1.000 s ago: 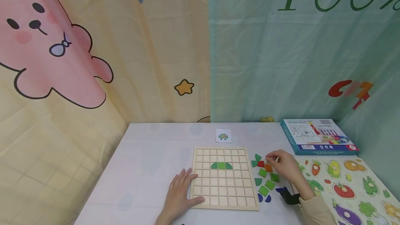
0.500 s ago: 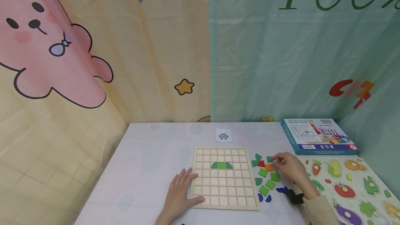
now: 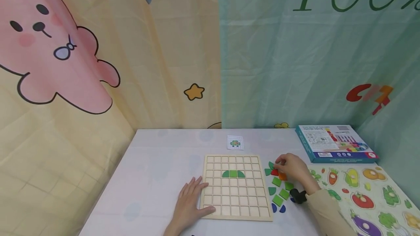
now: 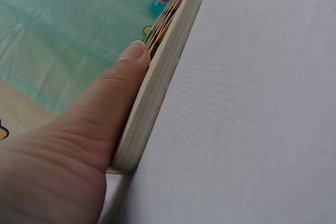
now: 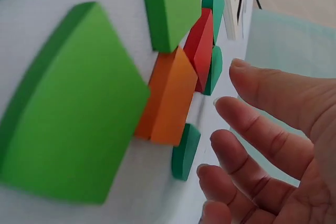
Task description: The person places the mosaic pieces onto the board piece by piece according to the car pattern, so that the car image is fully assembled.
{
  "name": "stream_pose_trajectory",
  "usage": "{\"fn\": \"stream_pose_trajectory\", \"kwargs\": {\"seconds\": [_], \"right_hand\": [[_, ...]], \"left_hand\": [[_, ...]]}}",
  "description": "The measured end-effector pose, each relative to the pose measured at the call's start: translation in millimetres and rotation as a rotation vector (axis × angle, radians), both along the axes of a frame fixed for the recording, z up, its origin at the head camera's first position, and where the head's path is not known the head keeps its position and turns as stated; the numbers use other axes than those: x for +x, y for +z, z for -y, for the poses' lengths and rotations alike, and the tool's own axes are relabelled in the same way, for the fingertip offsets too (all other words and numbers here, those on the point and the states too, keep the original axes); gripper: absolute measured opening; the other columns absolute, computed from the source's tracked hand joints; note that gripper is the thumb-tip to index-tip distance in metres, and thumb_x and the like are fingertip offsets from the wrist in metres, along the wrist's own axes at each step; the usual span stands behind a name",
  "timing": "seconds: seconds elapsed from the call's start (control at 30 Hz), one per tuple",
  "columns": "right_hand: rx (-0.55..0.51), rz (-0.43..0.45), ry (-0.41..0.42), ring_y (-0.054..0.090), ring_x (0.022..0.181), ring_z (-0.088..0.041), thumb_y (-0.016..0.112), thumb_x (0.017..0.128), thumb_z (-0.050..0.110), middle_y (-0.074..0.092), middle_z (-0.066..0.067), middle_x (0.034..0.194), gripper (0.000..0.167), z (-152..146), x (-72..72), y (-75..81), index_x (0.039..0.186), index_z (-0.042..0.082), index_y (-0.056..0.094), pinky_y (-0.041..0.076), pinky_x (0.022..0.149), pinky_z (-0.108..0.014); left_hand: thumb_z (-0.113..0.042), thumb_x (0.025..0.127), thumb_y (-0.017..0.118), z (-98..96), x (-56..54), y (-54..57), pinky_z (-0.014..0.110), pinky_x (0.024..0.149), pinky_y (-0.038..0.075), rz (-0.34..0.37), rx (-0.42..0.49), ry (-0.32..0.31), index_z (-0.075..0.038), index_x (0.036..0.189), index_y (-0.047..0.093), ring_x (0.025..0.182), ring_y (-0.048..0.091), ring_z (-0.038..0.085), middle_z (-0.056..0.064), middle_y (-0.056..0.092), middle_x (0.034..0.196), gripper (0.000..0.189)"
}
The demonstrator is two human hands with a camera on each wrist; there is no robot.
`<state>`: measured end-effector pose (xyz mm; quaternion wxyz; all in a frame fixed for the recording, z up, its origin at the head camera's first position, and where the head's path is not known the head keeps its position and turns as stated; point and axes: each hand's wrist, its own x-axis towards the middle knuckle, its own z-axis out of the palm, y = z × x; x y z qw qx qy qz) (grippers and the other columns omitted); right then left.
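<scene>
My left hand (image 3: 189, 201) lies spread at the left edge of a wooden grid board (image 3: 234, 201), its thumb (image 4: 113, 90) along the rim in the left wrist view. In the board sit a green square (image 3: 233, 173) and two dark green quarter-rounds on either side of it. Over the loose pieces right of the board hovers my right hand (image 3: 295, 168). The right wrist view shows its fingers (image 5: 262, 129) loosely bent, thumb apart, nothing between them. Near them are an orange square (image 5: 170, 98), a red piece (image 5: 202, 51) and a dark green quarter-round (image 5: 186, 153).
Several green squares (image 3: 284, 194) and blue pieces (image 3: 282, 209) lie beside the board's right edge. A small picture card (image 3: 235, 143) is behind the board. A boxed set (image 3: 334, 143) stands at the back right, with a vegetable-picture sheet (image 3: 377, 188) before it.
My right hand first drew right, baring a dark green quarter-round behind the orange square, then came back left over the pieces. The left hand and board have stayed put.
</scene>
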<state>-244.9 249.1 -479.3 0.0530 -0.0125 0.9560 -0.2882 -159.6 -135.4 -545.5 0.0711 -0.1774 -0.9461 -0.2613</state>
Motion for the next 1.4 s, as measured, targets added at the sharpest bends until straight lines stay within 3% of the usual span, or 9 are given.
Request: {"fn": "stream_pose_trajectory", "kwargs": {"seconds": [0.43,0.93,1.17,1.4], "right_hand": [[-0.034,0.063,-0.018,0.049,0.067,-0.021,0.074,0.082,0.018,0.055,-0.004,0.074,0.018,8,-14.7,-1.3,0.085,0.005,0.062,0.046,0.059,-0.032],[-0.105,0.092,-0.078,0.05,0.063,-0.021,0.076,0.08,0.016,0.054,-0.007,0.07,0.021,16,-22.0,-3.2,0.078,0.003,0.059,0.045,0.053,-0.029],[-0.076,0.108,-0.092,0.05,0.064,-0.021,0.074,0.083,0.017,0.054,-0.007,0.071,0.021,18,-25.9,-2.2,0.078,0.003,0.059,0.044,0.053,-0.028],[-0.082,0.115,-0.084,0.051,0.064,-0.021,0.078,0.078,0.014,0.055,-0.007,0.071,0.022,19,-26.9,-3.3,0.078,0.002,0.06,0.046,0.054,-0.028]], "left_hand": [[-0.072,0.07,0.062,-1.3,0.6,1.6,0.047,0.112,0.014,0.003,-0.009,0.003,-0.021,0.132,0.05,0.138,0.024,0.031,0.007,0.037,0.148,0.08],[-0.071,0.071,0.062,0.4,0.5,2.7,0.048,0.112,0.015,0.001,0.001,0.004,-0.021,0.13,0.051,0.138,0.024,0.031,0.007,0.038,0.148,0.079],[-0.071,0.071,0.062,-1.0,-0.3,2.3,0.047,0.112,0.014,0.005,0.002,0.0,-0.021,0.131,0.05,0.139,0.023,0.031,0.007,0.037,0.148,0.08],[-0.071,0.07,0.062,-0.5,-0.3,0.7,0.046,0.112,0.013,0.007,0.007,0.003,-0.021,0.131,0.05,0.139,0.023,0.031,0.007,0.037,0.148,0.08]]}}
